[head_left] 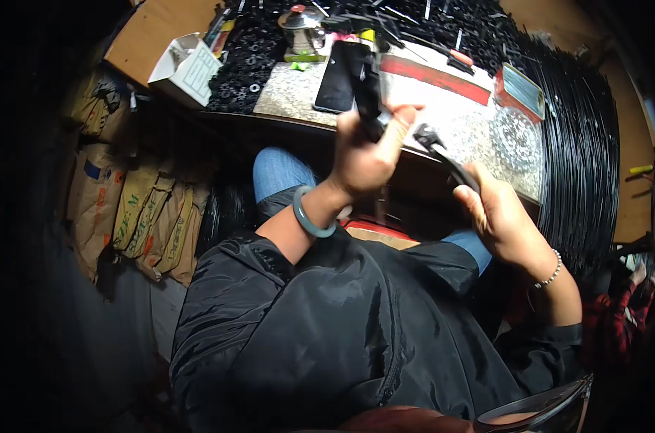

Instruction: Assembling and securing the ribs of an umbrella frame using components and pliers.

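Observation:
My left hand (367, 155), with a grey-green bangle on its wrist, is raised over the front edge of the speckled work board (457, 119) and grips a long black part (368, 86) that points up and away. My right hand (500, 216), wearing a bead bracelet, is closed on the handle of a black hand tool (443, 155). The tool's metal tip points toward the left hand's fingers, a short gap away. I sit with a black jacket on and blue trousers.
A black phone (339, 76) lies on the board. Behind it are a small metal pot (302, 29), a red tin (518, 90), heaps of small black parts (244, 72) and a white carton (186, 68). Long black strips (580, 159) pile right; brown sacks (136, 216) stand left.

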Demonstrator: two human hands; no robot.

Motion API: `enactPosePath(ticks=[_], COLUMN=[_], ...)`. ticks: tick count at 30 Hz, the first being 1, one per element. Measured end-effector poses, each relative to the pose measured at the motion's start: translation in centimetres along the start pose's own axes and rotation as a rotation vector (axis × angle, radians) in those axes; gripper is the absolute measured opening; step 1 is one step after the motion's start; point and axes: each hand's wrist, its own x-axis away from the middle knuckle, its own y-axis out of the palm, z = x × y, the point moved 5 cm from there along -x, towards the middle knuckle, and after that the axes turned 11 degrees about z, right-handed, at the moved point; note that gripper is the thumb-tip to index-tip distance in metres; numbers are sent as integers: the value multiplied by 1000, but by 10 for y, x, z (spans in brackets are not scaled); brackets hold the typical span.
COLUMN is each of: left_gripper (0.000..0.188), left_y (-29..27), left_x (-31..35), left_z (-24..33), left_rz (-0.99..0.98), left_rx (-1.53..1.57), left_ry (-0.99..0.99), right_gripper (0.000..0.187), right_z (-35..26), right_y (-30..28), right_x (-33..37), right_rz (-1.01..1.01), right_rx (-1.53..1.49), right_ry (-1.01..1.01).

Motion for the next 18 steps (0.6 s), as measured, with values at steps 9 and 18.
enactPosePath(ticks=[9,18], left_gripper=[30,32], left_y=[-15,-30], left_x=[-5,12], left_z=[25,13], left_rz=[-43,119], left_rx=[414,578], left_ry=[-103,-52], right_gripper=[41,49], right_z=[121,-4], right_y=[30,89], right_x=[-28,61], right_rz=[452,-371], right_rx=[721,-260], right_ry=[-68,111])
